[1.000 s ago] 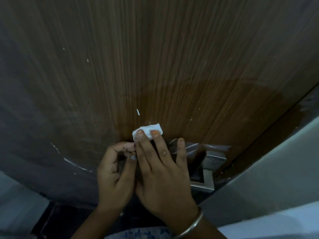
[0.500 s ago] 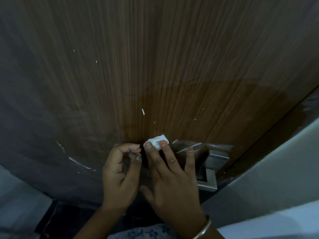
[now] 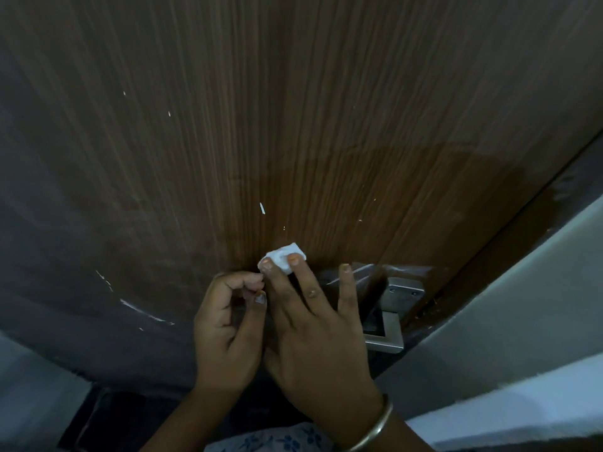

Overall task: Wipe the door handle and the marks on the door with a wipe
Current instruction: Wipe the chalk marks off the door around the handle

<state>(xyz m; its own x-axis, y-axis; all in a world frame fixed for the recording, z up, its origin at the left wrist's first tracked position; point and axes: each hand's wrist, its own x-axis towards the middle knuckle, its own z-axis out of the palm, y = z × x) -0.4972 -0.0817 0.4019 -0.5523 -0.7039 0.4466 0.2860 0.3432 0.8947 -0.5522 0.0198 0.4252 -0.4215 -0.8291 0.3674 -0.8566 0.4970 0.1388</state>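
Wipe (image 3: 283, 261), a small white folded pad, is sitting flat against the door (image 3: 293, 109), low on the brown wood-grain face, just above & left of the door handle (image 3: 383, 332). The right hand (image 3: 321, 337) is pressing it there w/ straight, spread fingers: index & middle fingertips (image 3: 295, 260) are lying on the pad, and the ring finger is reaching past it onto the clear plastic film (image 3: 394, 272) that is covering the handle area. The left hand (image 3: 225, 334) is hovering right beside it, touching it at the side, fingers curling in toward the thumb. Nothing is showing in that grip; can't tell whether the index tip is touching the wipe's lower-left corner.

The handle is a silver square-section lever, and it is poking out from under the right hand, w/ its screwed backplate (image 3: 404, 290) showing just above. A short white mark (image 3: 262, 207) is showing on the wood above the wipe, apart from it. A long pale scratch (image 3: 143, 309) is running across the door's lower left, well apart from both hands. A metal bangle (image 3: 375, 429) is circling the right wrist. A pale wall (image 3: 505, 305) is running along the door's right edge.
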